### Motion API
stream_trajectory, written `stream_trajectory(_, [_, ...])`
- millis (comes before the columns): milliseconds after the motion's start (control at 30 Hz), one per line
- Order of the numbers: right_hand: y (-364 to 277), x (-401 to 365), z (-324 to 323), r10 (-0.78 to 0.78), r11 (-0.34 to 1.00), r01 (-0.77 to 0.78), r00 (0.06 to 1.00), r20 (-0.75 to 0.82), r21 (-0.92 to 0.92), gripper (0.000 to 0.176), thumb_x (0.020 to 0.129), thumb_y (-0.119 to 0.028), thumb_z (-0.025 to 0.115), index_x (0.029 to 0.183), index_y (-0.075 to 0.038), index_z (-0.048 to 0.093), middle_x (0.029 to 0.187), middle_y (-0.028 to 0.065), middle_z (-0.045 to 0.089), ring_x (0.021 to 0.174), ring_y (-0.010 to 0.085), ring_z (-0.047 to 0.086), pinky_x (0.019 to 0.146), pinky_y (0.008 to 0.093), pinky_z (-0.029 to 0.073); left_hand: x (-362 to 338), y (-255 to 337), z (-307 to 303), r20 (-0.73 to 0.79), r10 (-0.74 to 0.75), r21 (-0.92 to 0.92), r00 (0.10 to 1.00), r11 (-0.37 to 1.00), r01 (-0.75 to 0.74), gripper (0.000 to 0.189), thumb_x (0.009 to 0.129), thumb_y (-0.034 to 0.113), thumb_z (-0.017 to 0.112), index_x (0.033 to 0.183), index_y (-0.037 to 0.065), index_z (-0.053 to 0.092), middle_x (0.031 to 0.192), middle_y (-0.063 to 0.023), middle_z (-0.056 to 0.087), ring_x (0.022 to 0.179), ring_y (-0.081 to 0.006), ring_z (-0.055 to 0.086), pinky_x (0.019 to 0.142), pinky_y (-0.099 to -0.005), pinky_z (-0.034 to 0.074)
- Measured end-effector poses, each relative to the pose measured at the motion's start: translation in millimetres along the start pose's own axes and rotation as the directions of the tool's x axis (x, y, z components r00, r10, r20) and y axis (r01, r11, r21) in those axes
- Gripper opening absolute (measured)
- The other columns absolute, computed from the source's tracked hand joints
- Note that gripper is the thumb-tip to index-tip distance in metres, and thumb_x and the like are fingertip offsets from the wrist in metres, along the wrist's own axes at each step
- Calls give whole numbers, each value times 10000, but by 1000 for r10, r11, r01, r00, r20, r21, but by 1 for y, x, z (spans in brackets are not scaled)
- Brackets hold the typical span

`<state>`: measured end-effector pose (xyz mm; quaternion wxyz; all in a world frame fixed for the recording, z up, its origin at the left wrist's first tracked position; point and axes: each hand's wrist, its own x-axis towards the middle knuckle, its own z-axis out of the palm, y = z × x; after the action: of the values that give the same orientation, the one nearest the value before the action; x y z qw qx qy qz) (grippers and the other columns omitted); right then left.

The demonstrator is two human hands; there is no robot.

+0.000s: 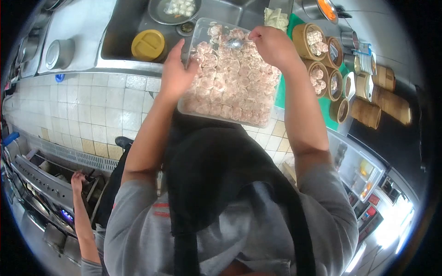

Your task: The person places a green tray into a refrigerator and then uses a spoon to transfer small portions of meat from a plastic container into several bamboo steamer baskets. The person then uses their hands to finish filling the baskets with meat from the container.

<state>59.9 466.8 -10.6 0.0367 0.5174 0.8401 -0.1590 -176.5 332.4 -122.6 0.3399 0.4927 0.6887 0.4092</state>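
A clear plastic tray (183, 106) packed with rows of pale pink dumplings (225, 80) lies in front of me, partly over the sink edge. At the tray's left side is my left hand (177, 71), thumb and fingers spread apart, with fingertips near the dumplings there. My right hand (272, 43) is over the tray's upper right corner, its fingers pinched on a metal spoon, whose bowl (235, 43) rests over the top rows of dumplings.
Bamboo steamers (305, 41), some holding dumplings, stand on a green board (328, 108) at right. The sink (120, 34) holds a yellow round lid (148, 44) and a metal bowl (175, 18). A co-worker's hand (77, 180) is by the stove, lower left.
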Motion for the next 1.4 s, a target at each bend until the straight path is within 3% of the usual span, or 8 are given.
stream_trajectory(167, [-14,9,-2,21,1000,-21,999,47,-8,252,978,-154,543,1126,-58,724,1042,164,749,990,313,707,873,411,537,-12,-5,-8,6,-108,-137,994,985,108,560,891,208,741,1401,43,580,1324,-207,646,1160,-352,642,984,-417,516])
stream_trajectory(367, [-57,-14,15,76,579,-241,967,243,779,211,948,-183,666,1103,-68,750,1001,151,741,872,257,693,829,384,534,-33,10,-13,-48,144,-7,988,989,-145,377,960,217,709,1288,36,664,1332,-169,657,1185,-292,634,1040,-362,473])
stream_trajectory(467, [-81,-25,51,-128,510,-95,974,185,855,189,949,-125,657,1106,-76,750,1024,136,739,924,263,693,852,381,531,-37,25,-1,-19,-184,-672,983,730,124,325,1019,220,642,1265,10,671,1354,-132,654,1190,-252,620,1086,-375,430])
stream_trajectory(667, [-70,3,49,-376,896,378,925,-55,233,321,891,30,600,1159,-84,737,1254,89,683,1158,280,650,1003,376,523,-32,21,-32,44,-350,-769,936,586,255,320,1100,283,453,998,18,601,1231,-240,687,1113,-277,685,968,-411,533])
stream_trajectory(1000, [-55,60,70,-469,883,443,808,358,156,436,872,36,587,1262,-123,700,1345,97,638,1297,326,559,1119,418,438,-37,11,-49,198,-369,-760,908,528,380,332,1090,294,494,913,28,583,1143,-223,711,972,-283,727,871,-381,576])
stream_trajectory(1200, [-44,61,71,-352,925,307,914,200,224,326,939,-53,635,1249,-121,707,1258,92,686,1158,299,652,1012,393,524,-39,5,-50,212,-340,-705,916,596,384,348,1093,300,491,1025,-12,628,1171,-220,708,1008,-282,725,900,-386,579])
stream_trajectory(1300, [-40,56,57,-120,635,-51,979,164,771,314,946,-66,659,1257,-87,696,1191,90,701,1067,226,693,916,359,575,-38,-13,-49,248,-250,-609,936,711,351,428,1120,261,414,1201,-74,668,1209,-174,706,1081,-257,716,959,-366,579])
stream_trajectory(1400, [-16,41,48,-74,-163,-67,996,56,984,385,934,-49,670,1313,3,626,1192,119,689,1072,220,688,965,404,582,-39,-1,-50,230,-306,-666,924,643,378,360,1112,229,442,1227,-97,544,1209,-233,689,1078,-308,712,945,-397,593])
